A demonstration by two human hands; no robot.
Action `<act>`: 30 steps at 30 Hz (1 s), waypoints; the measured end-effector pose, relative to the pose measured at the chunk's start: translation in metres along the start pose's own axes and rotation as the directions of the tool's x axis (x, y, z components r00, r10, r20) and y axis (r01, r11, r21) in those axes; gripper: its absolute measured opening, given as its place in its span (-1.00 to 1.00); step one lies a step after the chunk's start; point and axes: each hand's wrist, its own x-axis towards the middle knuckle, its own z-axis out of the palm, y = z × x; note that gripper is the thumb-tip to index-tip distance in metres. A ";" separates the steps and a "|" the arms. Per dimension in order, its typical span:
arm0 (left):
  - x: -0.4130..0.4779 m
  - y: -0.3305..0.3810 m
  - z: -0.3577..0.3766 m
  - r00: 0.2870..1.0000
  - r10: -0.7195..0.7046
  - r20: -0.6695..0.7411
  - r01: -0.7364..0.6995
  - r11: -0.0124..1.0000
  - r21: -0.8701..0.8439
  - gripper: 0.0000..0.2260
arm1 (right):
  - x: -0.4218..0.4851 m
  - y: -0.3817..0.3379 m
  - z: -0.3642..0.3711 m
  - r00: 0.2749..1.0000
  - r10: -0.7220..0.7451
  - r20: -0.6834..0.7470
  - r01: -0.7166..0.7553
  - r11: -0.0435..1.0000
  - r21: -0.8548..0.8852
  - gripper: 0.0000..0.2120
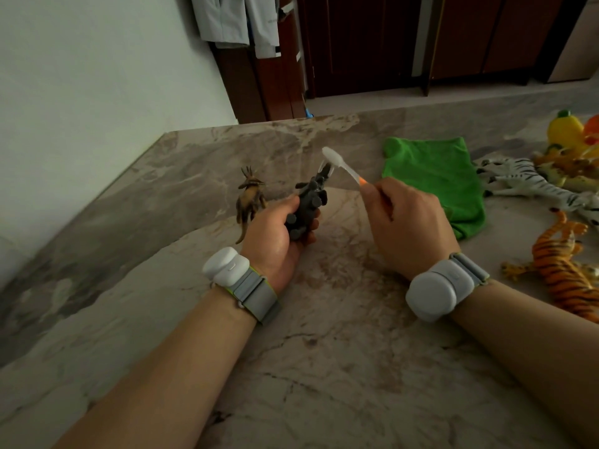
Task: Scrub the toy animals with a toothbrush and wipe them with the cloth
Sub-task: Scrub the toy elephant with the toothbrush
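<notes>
Nearest the camera, two bare forearms reach out over a brown-and-grey veined marble tabletop. Each wrist carries a white rounded device on a grey fabric strap, the left one and the right one.

Past them, the left hand is curled palm-up around a dark grey plastic toy animal. It grips the body, so the stubby legs stick out between the fingers and the head end points up and away. The right hand pinches the orange grip of a translucent white toothbrush. The brush head is angled up and to the left and lies right at the upper tip of the grey toy; whether the bristles touch it cannot be told.

Just left of the left hand, a brown spiky-headed toy animal stands upright on the marble. At the right edge an orange toy tiger with black stripes lies on the table. Beyond the right hand a bright green cloth lies flat. Beside the cloth on its right rests a white toy animal with black stripes, and behind that sits a cluster of yellow and orange plastic toys.

Farther back are dark wooden cabinet doors, with pale garments hanging next to a white wall.
</notes>
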 end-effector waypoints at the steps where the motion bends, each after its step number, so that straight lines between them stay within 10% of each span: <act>1: 0.000 0.000 0.000 1.000 0.000 -0.001 0.000 1.000 -0.004 -0.76 | 0.000 0.000 0.000 1.000 -0.012 0.001 0.012 1.000 0.012 -0.59; 24: 0.008 0.000 -0.004 0.990 0.139 0.005 -0.137 0.983 -0.125 -0.76 | 0.001 0.002 0.002 0.999 0.025 -0.025 -0.024 1.000 0.019 -0.65; 30: 0.008 -0.004 -0.014 0.914 0.404 0.037 -0.375 0.809 0.452 -0.41 | 0.000 -0.002 -0.001 1.000 0.022 -0.015 -0.021 0.997 0.071 -0.70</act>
